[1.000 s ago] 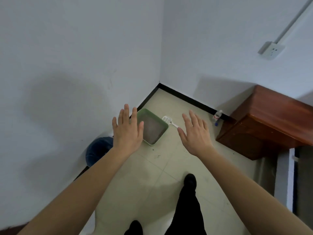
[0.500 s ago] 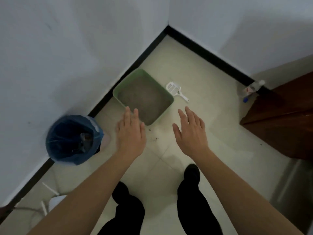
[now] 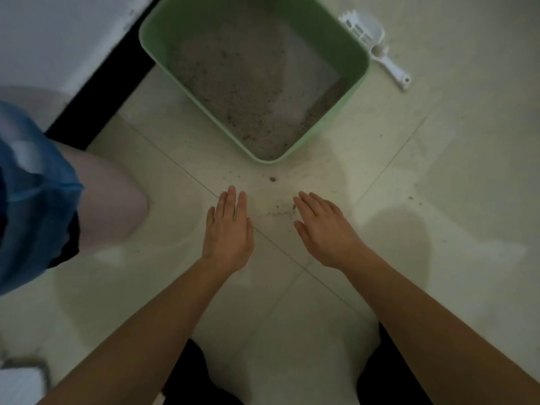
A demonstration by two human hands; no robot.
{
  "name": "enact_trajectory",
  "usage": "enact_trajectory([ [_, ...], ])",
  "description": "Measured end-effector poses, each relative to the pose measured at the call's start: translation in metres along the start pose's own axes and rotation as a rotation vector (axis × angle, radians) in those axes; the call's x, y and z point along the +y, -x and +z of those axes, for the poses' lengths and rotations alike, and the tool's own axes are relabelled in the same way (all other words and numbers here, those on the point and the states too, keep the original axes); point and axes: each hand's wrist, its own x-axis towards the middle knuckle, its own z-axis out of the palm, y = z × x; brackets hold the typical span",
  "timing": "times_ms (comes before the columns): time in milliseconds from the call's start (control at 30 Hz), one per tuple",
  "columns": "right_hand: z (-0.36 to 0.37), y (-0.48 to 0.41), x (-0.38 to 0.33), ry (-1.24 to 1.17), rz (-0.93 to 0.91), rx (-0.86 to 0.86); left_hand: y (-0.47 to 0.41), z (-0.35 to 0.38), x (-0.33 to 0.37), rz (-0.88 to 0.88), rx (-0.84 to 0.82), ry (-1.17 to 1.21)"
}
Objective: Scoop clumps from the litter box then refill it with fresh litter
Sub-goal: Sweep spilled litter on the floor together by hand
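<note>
Pale floor tiles [image 3: 438, 200]: left hand [image 3: 228, 232] and right hand [image 3: 327, 229] flat, empty, short of the litter box [image 3: 330, 27]; beyond the right, the light, rigid scoop [image 3: 377, 51] likely lifts by its handle.

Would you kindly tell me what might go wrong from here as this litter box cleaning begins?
1. The white plastic slotted scoop lies beyond the right side of the green plastic litter box; the right hand, reaching for it, may bump the box and spill litter.
2. The blue-bagged waste bin stands off to the left, so carried clumps may drop on the tiled floor, where stray grains already lie.
</note>
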Motion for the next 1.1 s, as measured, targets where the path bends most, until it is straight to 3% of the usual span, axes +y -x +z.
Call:
enact_trajectory([
  [333, 0.058, -0.113, 0.007, 0.14, -0.234, 0.197, -0.107, 0.041, -0.061, -0.048, 0.347, 0.118],
  [433, 0.077, -0.112, 0.007, 0.193, -0.255, 0.196, -0.123, 0.04, -0.075, -0.089, 0.403, 0.149],
  [567, 0.076, -0.085, -0.007, 0.164, -0.294, 0.108, -0.105, 0.046, -0.069, -0.151, 0.359, 0.29],
  [667, 0.076, -0.069, -0.008, 0.08, -0.434, 0.04, -0.095, 0.055, -0.065, -0.093, 0.399, 0.29],
  [733, 0.084, -0.066, -0.002, 0.082, -0.489, 0.087, -0.097, 0.061, -0.069, -0.066, 0.438, 0.281],
  [833, 0.092, -0.072, 0.01, 0.106, -0.431, 0.198, -0.105, 0.06, -0.081, -0.037, 0.465, 0.216],
  [1100, 0.078, -0.073, 0.029, 0.146, -0.218, 0.216, -0.158, 0.013, -0.12, -0.175, 0.378, 0.137],
])
